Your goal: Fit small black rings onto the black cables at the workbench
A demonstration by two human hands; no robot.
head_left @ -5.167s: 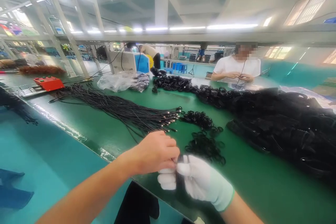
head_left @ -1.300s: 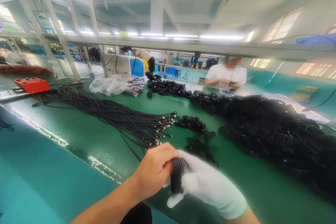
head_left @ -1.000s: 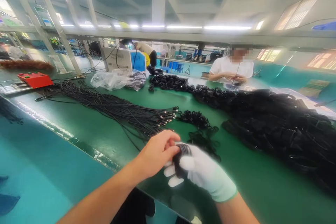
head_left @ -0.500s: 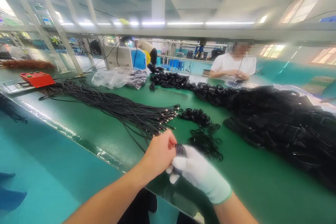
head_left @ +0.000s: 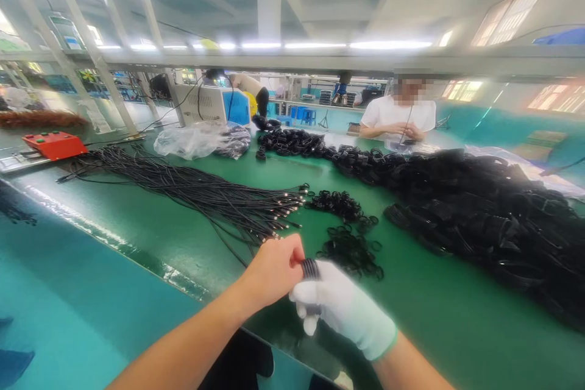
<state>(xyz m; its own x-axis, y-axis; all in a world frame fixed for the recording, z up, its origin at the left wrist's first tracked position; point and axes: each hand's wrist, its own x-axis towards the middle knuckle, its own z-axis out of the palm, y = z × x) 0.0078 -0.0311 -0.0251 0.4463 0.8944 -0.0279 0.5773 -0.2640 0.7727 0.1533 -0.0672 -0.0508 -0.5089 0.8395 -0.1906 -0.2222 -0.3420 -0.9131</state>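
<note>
In the head view, the right hand point(head_left: 340, 301), in a white glove, grips a black cable coil point(head_left: 311, 269), its fingers and thumb closed around the loops. The coil is held above the near edge of the green tabletop point(head_left: 425, 304), its upper loops showing between the two hands. The left hand point(head_left: 274, 268) is bare and curled, knuckles up, and meets the coil from the other side; its fingertips are hidden, so I cannot tell whether they pinch a strand or only press against the loops.

Just beyond the hands, a bundle of straight black cables point(head_left: 183, 180) lies across the tabletop, with bright metal tips gathered at the end nearest the coil. To the right of those tips are two small piles of thin black rings, a denser far pile point(head_left: 338, 206) and a looser near pile point(head_left: 351, 250). Farther right is a large heap of black coils point(head_left: 493, 213), tapering into a row that runs toward the back.

At the far left of the tabletop is a red control box point(head_left: 59, 145) with buttons on top. Behind the cables lie a clear plastic bag point(head_left: 183, 143) and a white and blue machine point(head_left: 210, 103). Across the tabletop, a person in a white top point(head_left: 397, 116) has both hands together.
</note>
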